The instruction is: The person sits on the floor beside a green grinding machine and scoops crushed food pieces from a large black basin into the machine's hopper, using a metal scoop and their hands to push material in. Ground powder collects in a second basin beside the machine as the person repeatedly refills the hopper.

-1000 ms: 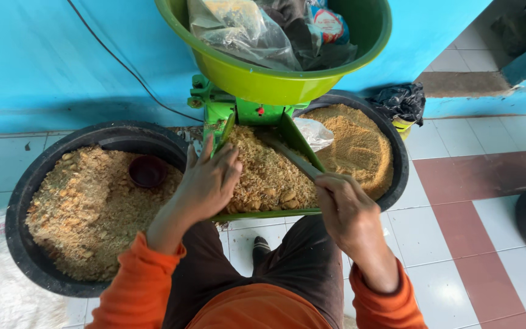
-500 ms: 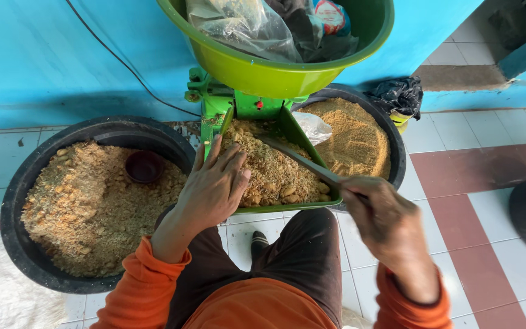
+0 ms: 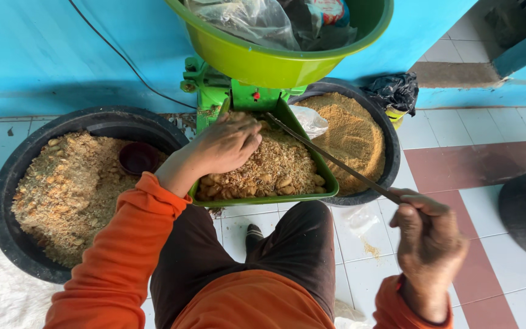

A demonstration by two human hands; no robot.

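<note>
Head view: crumpled, seemingly clear plastic bags [image 3: 257,21] fill the green basin [image 3: 263,64].

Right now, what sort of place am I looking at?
Probably a small food-grinding workshop, set on a tiled floor by a blue wall. A green grinder has a tray of crushed peanuts, with black tubs of ground meal beside it.

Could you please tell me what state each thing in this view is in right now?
Green tray: filled with coarse nut mix.
Left hand: palm down in the mix.
Right hand: closed on a thin stick.
Left tub: partly full.
Right tub: full of fine meal.
</note>
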